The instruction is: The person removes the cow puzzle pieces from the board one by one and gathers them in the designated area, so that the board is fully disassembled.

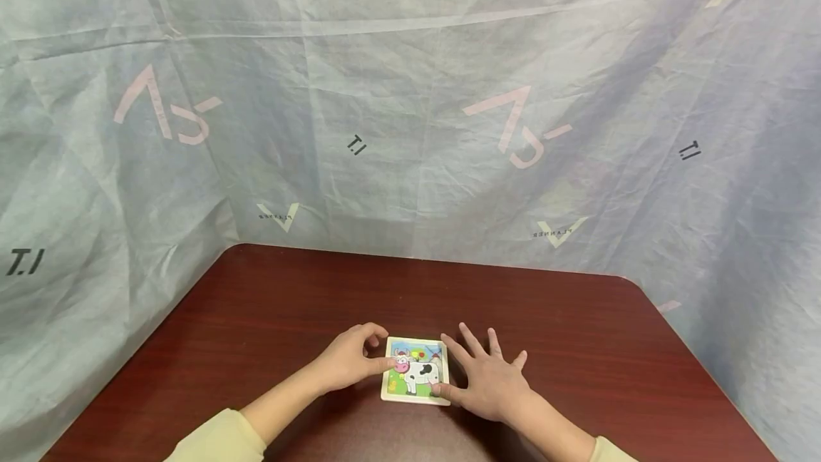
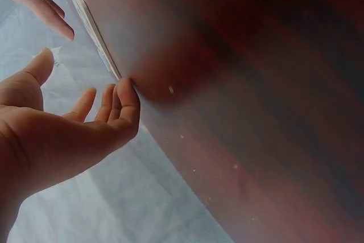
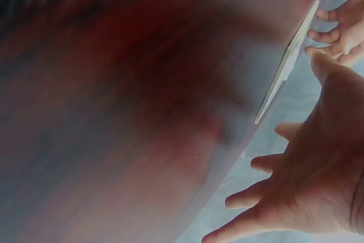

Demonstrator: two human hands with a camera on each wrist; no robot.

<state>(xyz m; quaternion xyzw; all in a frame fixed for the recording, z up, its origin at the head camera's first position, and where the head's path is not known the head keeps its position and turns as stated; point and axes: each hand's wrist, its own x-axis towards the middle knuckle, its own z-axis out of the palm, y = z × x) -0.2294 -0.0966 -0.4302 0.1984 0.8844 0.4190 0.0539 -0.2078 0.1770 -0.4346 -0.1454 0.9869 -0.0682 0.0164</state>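
Note:
A small square cow picture puzzle (image 1: pixel 420 371) in a pale wooden frame lies face up on the table. My left hand (image 1: pixel 346 361) is at its left side, with the thumb over the left edge of the picture and the fingers loosely bent beside the frame. In the left wrist view, the fingertips of the left hand (image 2: pixel 85 118) come down right at the end of the board. My right hand (image 1: pixel 490 380) spreads its fingers wide on the right, its thumb over the lower right of the picture. The right wrist view shows the puzzle (image 3: pixel 284 64) nearly edge-on beside the outspread right hand (image 3: pixel 307 169).
The dark red wooden table (image 1: pixel 308 291) has rounded far corners. Grey fabric sheeting (image 1: pixel 398 184) with printed letters hangs behind it and along both sides. Pale yellow sleeves (image 1: pixel 221 437) cover the forearms.

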